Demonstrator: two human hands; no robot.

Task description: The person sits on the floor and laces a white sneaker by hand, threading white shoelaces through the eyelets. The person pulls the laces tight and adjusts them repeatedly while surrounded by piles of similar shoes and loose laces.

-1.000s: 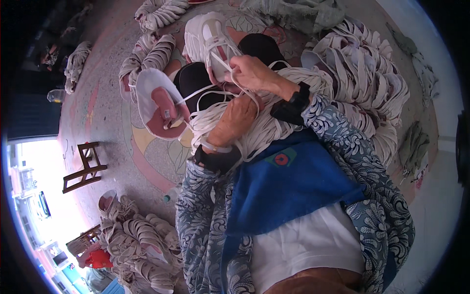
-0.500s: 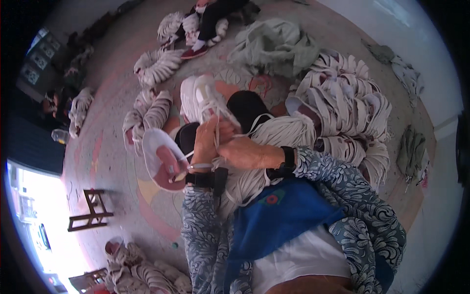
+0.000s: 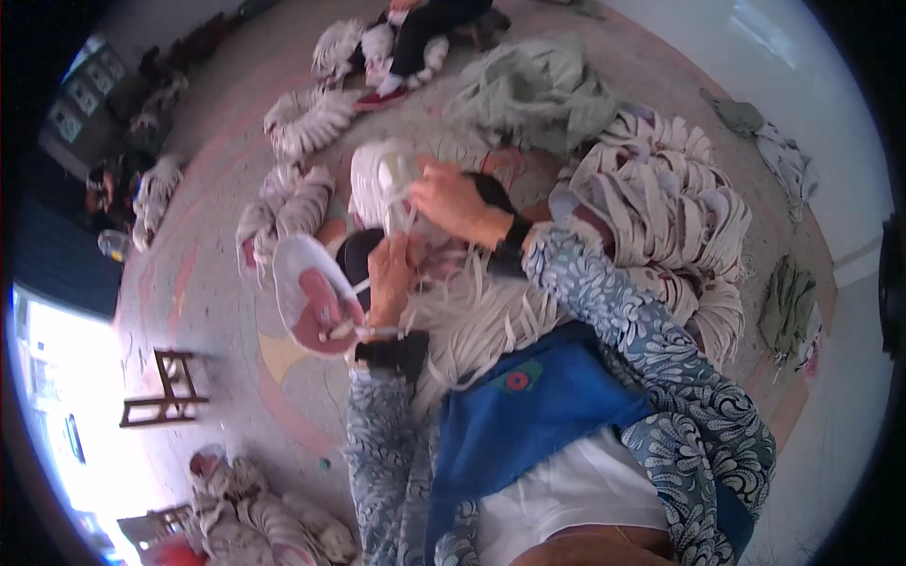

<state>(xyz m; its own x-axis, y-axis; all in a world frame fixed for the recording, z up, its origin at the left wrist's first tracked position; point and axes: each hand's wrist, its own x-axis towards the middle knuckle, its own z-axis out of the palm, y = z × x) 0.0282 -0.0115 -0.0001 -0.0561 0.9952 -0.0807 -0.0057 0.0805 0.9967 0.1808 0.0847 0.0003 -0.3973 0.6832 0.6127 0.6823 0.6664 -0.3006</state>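
Observation:
A bundle of white shoe uppers lies beyond my hands, with a pale upper at its right side. My left hand is closed around the near end of that upper, its fingers partly hidden. Up and to the right, my right hand pinches a white shoelace beside the upper. A thick heap of white laces lies across my lap, over a blue apron. Left of my left wrist sits a white-rimmed, pink-lined open piece, with something small and pale in it.
Tied bundles of white uppers are piled at the right. More bundles lie at left and bottom left. A green-grey cloth heap lies ahead, near another person's leg. A wooden stool lies on the floor at left.
My hands were crossed close together at the upper; now my right hand has moved up and away from my left, drawing the lace. My left hand has lowered slightly.

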